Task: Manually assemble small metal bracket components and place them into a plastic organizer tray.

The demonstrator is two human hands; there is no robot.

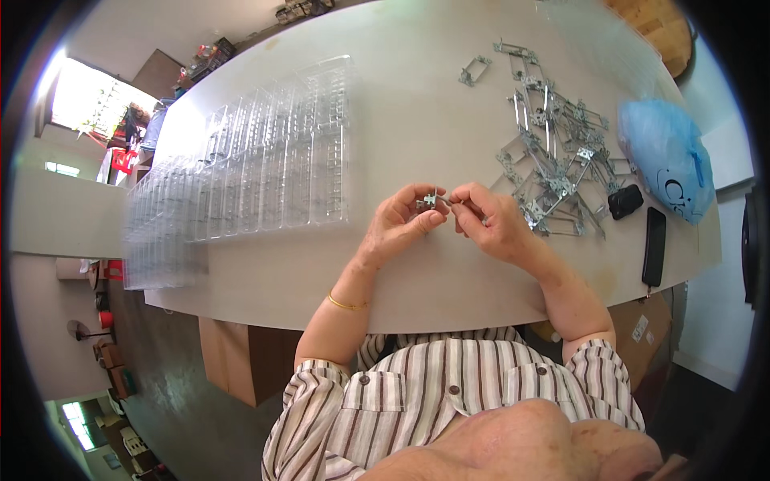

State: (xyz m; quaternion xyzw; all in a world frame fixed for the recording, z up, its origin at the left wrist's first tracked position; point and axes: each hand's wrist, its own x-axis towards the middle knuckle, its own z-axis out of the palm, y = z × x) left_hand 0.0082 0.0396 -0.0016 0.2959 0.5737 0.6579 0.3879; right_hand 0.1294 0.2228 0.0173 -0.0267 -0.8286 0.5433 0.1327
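Observation:
Over the near middle of the table, both my hands are raised and brought close together. My left hand (403,221) is closed, its thumb and fingers pinching a small silvery metal bracket (430,202). Close against it on the right, my right hand (491,221) is also closed, with thumb and forefinger pinched on a thin metal part at the bracket's side. Whether that part is separate or belongs to the bracket, I cannot tell. To the right of my hands lies a tangled heap of similar metal brackets (561,183). One single bracket (475,70) lies apart beyond it.
Stacked clear plastic trays (277,152) with rows of compartments cover the left of the pale table (401,104). A blue plastic bag (667,156), a small black pouch (626,201) and a black phone-like case (654,247) lie at right. Below the table edge stands a cardboard box (228,361).

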